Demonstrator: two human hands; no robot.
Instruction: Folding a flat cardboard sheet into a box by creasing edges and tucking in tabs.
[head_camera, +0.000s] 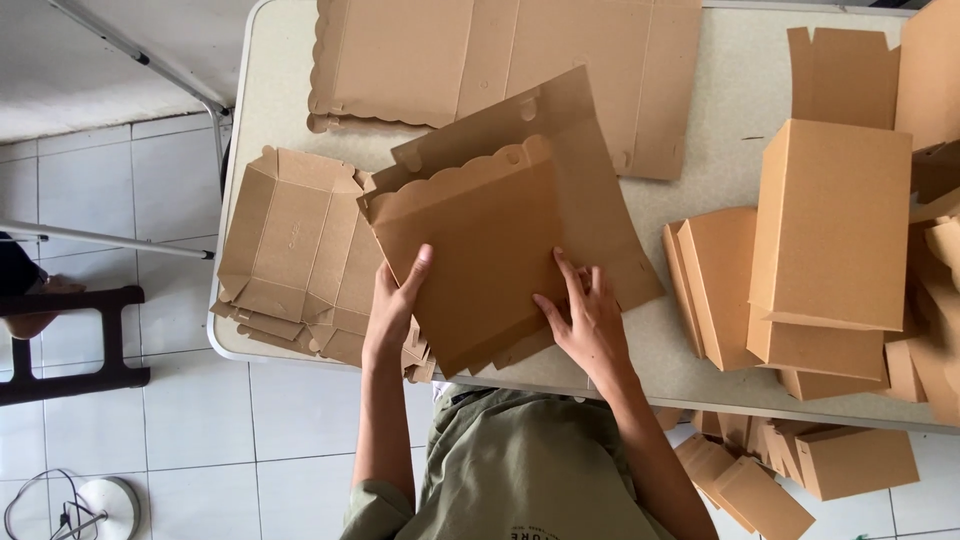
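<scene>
A flat brown cardboard box blank (500, 230) with a scalloped flap folded over lies tilted on the white table (730, 110), near its front edge. My left hand (393, 305) grips the blank's lower left edge, thumb on top. My right hand (585, 315) presses flat on its lower right part, fingers spread. Both forearms reach up from the bottom of the view.
A stack of part-folded blanks (295, 255) sits at the table's left edge. Flat blanks (520, 60) lie at the back. Finished boxes (830, 230) are piled at the right, and more boxes (800, 465) lie on the tiled floor. A dark stool (70, 340) stands left.
</scene>
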